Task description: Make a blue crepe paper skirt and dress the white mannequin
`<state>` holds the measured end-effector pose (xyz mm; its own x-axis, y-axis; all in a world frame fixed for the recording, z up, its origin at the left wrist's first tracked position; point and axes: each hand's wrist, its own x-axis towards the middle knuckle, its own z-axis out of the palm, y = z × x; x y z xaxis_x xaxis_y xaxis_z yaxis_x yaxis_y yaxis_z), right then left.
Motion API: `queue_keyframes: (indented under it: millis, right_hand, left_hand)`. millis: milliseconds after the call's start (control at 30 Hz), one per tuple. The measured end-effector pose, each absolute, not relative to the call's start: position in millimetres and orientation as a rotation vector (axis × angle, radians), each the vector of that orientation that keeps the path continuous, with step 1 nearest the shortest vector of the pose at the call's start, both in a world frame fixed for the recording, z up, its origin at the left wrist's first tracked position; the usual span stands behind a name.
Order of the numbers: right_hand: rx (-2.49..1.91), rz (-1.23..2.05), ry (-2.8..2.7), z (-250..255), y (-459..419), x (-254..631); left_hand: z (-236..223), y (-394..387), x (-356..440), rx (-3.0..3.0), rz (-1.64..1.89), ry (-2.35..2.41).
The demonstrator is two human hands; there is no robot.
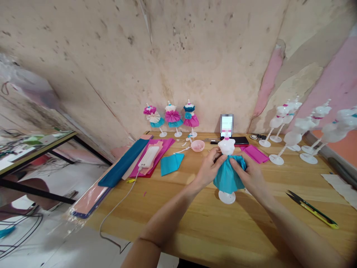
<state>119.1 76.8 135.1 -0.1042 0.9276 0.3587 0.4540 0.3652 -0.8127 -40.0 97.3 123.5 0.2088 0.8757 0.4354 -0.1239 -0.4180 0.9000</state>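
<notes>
A small white mannequin (227,146) stands upright on its round base in front of me, with turquoise crepe paper (227,178) gathered round its waist like a skirt. My left hand (211,165) pinches the paper's top edge at the mannequin's left side, thumb at the front. From the other side my right hand (248,169) presses the same gathered edge, its thumb also in front and the other fingers behind. A folded piece of turquoise paper (170,164) lies to the left of my hands.
Three dressed mannequins (174,118) line the wall; several bare ones (292,137) stand at right. Yellow-handled thread snips (312,209) lie at right front. A pink bowl (198,145), a propped phone (227,124), magenta paper (255,153) and a power bank (149,156) with cable are also on the table.
</notes>
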Motion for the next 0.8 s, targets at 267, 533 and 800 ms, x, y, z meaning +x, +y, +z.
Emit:
queue_keyframes:
  millis: [267,533,800]
  right_hand:
    - [-1.332,0.594,-1.68,134.6,76.9,119.3]
    - [-1.252,0.473,-1.74,129.3,75.9,116.2]
    - [-1.298,0.651,-1.677,133.6,85.6,121.6]
  left_hand:
    - [125.0,94.4,-40.8,1.575,1.361,0.724]
    - [124.9,95.5,-38.2,1.488,1.378,0.719]
    - [123.9,96.7,-40.8,1.218,1.285,0.627]
